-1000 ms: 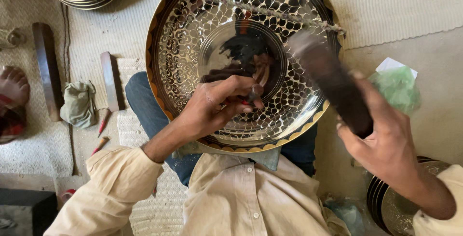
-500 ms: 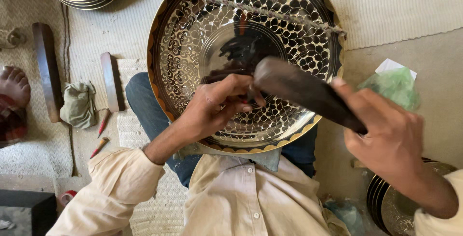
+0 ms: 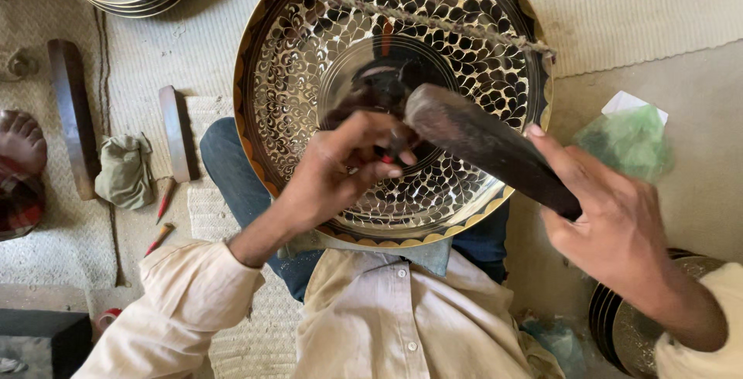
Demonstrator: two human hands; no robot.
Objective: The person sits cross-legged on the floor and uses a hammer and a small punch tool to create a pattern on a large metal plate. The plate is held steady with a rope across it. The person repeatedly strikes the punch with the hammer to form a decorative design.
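One engraved brass tray [image 3: 309, 77] on woven mat [image 3: 642, 0], left grip [image 3: 340, 170] pinching chisel [image 3: 385, 158], right grip [image 3: 611, 224] holding dark mallet [image 3: 480, 143]

A large round brass tray [image 3: 325, 77], engraved with a shiny leaf pattern, fills the upper centre, a dark wooden mallet [image 3: 487, 147] slanting across its lower right beside a small chisel [image 3: 391, 154].

the large round engraved brass tray [image 3: 309, 77] rests on the lap beneath the left hand [image 3: 340, 166]; the dark wooden mallet [image 3: 487, 147] crosses it from the right hand [image 3: 611, 228].
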